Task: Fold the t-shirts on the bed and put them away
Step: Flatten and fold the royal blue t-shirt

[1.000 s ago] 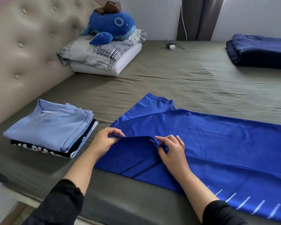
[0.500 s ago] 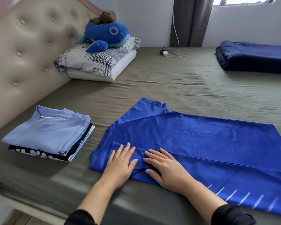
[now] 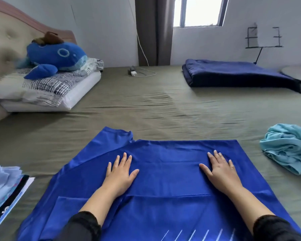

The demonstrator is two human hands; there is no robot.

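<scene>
Head view shows us leaning over the bed (image 3: 146, 108) with the royal-blue t-shirt (image 3: 165, 185) spread flat on the olive sheet directly in front of us, one sleeve (image 3: 115, 136) poking out at the far left corner. Our left hand (image 3: 120, 174) and right hand (image 3: 221, 171) both lie palm-down on the cloth, well apart, fingers straight and slightly spread, gripping nothing; we judge this is to press the slippery fabric smooth and keep the folded near edge, whose crease runs between our forearms, from sliding back. A crumpled light-blue garment (image 3: 288, 150) waits at the right, near the shirt but not touching it, so more folding remains. At the left edge we see part of a stack of folded clothes (image 3: 5, 186), probably where this shirt goes once folded. Farther off sit a whale plush (image 3: 57, 56) on patterned pillows (image 3: 47, 89), a folded navy blanket (image 3: 236, 73) and a charger with its cable (image 3: 137, 73).
</scene>
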